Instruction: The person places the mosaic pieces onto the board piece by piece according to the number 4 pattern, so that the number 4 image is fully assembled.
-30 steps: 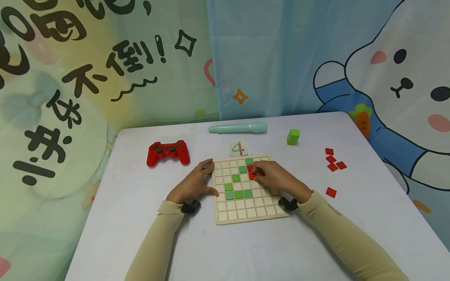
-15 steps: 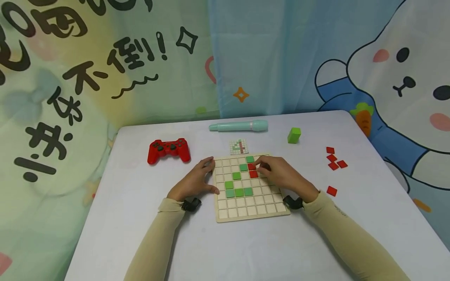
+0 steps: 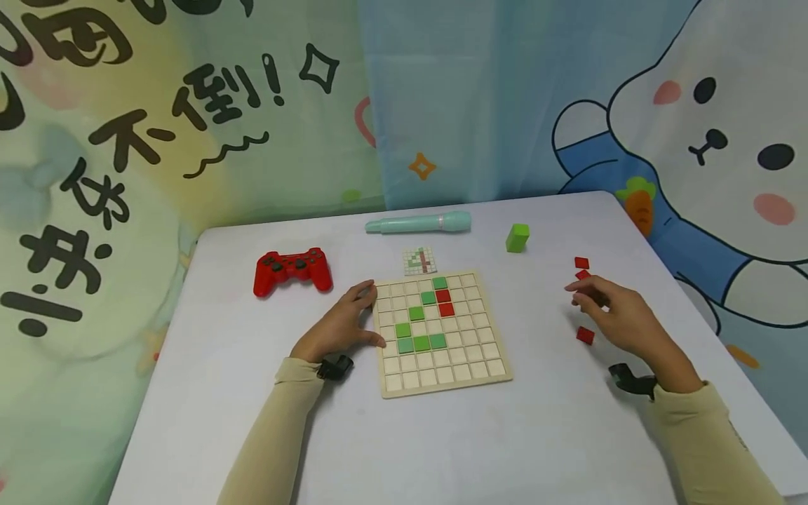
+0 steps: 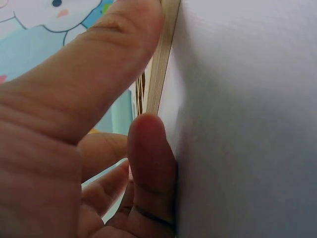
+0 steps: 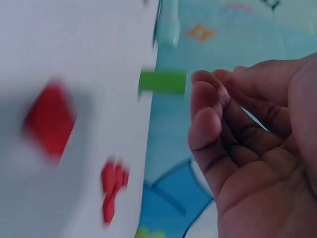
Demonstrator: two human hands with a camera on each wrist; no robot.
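A wooden grid board [image 3: 486, 354] lies mid-table with several green tiles [image 3: 421, 343] and two red tiles [image 3: 445, 302] set in it. My left hand [image 3: 360, 319] rests against the board's left edge, with forefinger at the far corner and thumb lower down. In the left wrist view the thumb [image 4: 99, 89] and a finger press the board edge [image 4: 161, 64]. My right hand [image 3: 593, 298] hovers at the right over loose red tiles [image 3: 585, 335], fingers loosely curled and holding nothing. The right wrist view shows its bare palm [image 5: 247, 139] next to blurred red tiles [image 5: 49, 119].
A red game controller [image 3: 293, 268] sits left of the board. A teal pen-shaped object [image 3: 418, 223], a small pattern card [image 3: 419, 261] and a green block [image 3: 517, 238] lie beyond it. Another red tile [image 3: 581, 263] lies far right, and printed cloth hangs behind the table.
My right hand left the red tiles on the board and swung right to the loose red tiles. The left hand stayed on the board edge.
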